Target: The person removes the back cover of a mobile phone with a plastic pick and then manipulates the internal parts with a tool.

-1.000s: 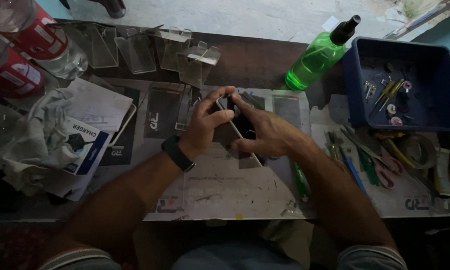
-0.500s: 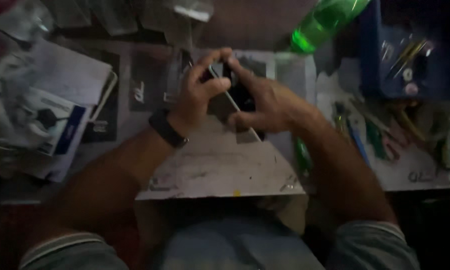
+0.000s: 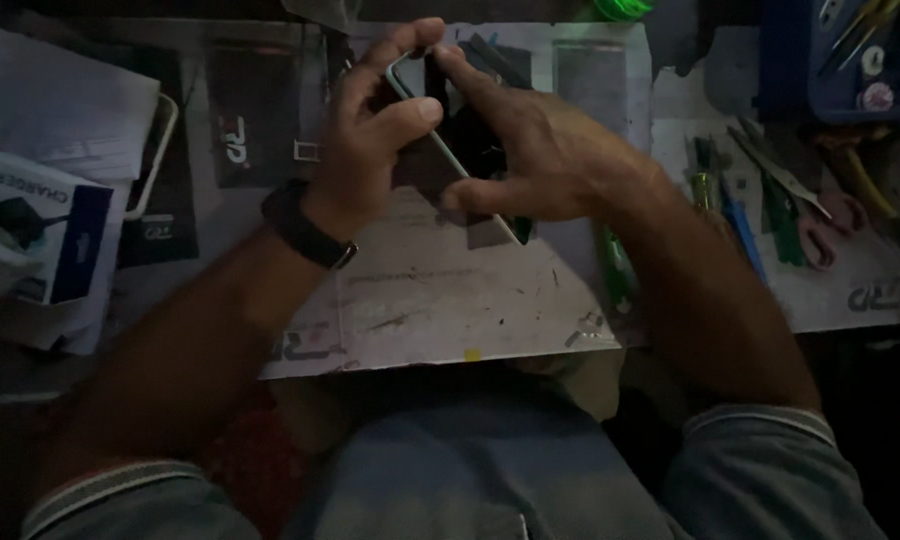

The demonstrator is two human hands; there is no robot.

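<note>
A dark phone [image 3: 448, 165] is held tilted above the pale work mat [image 3: 450, 300], between both hands. The left hand [image 3: 370, 150] wraps its near edge, thumb pressed on the face and fingers curled behind. The right hand [image 3: 540, 160] grips the other side, its forefinger at the top corner and thumb under the lower edge. A black wristband [image 3: 305, 225] sits on the left wrist. Hand tools [image 3: 770, 200] lie to the right, a white box [image 3: 40, 235] to the left.
</note>
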